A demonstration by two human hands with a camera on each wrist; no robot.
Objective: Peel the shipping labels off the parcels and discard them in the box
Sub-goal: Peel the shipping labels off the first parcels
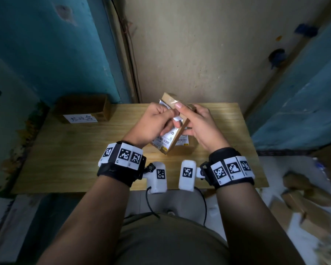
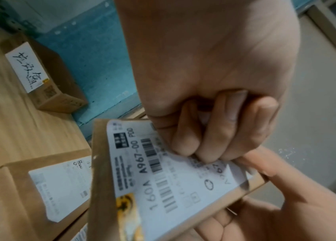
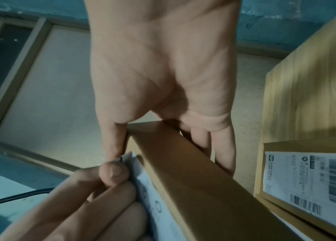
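A flat cardboard parcel point(image 1: 177, 119) is held up above the middle of the wooden tabletop point(image 1: 65, 159), tilted on edge, between both hands. The right hand point(image 1: 201, 127) is wrapped round the parcel's far side, with the thumb laid along the top edge and the fingers spread behind the cardboard, as the right wrist view shows. The left hand point(image 1: 153, 121) is curled into a loose fist against the parcel's labelled face, and a lifted corner of the white shipping label point(image 2: 169, 176) is pinched between its thumb and bent fingers point(image 2: 185, 143). Most of the label is seen lying flat on the cardboard, with barcodes and printed codes facing the left wrist camera. Both forearms are raised from the near edge of the tabletop, with marker bands worn at the wrists.

Beneath the held parcel, a second parcel point(image 3: 307, 187) with its own label point(image 3: 309, 181) is lying flat on the tabletop. A small cardboard box point(image 1: 84, 109) with a handwritten white slip is set at the tabletop's far left corner, well apart from the hands. More cardboard pieces point(image 1: 306, 203) are scattered on the floor to the right.
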